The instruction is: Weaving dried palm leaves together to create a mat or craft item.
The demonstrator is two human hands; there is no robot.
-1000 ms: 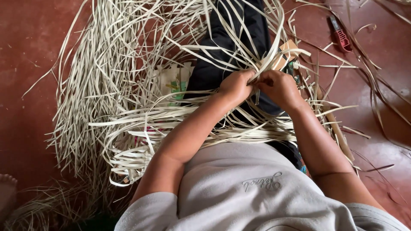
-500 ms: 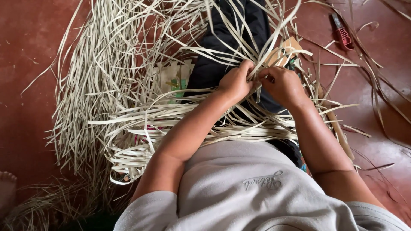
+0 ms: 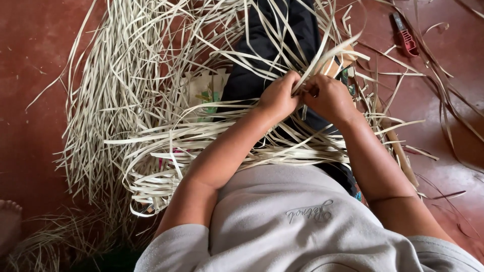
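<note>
My left hand [image 3: 278, 96] and my right hand [image 3: 328, 96] meet over my lap, both pinching pale flat straw strips [image 3: 322, 55] that rise up and away from my fingers. The fingertips of the two hands almost touch. A small woven piece [image 3: 339, 61] of the same strips shows just beyond my right hand, partly hidden. More long strips [image 3: 201, 136] curl across my left forearm and over my dark trouser leg [image 3: 262, 65].
A big loose heap of pale strips [image 3: 111, 100] spreads over the red floor [image 3: 30, 100] to the left. A red-handled cutter [image 3: 404, 36] lies at the upper right. Part of a foot [image 3: 7, 221] shows at the left edge.
Both hands have shifted slightly up and closer together, and the held strips have swung a little to the right.
</note>
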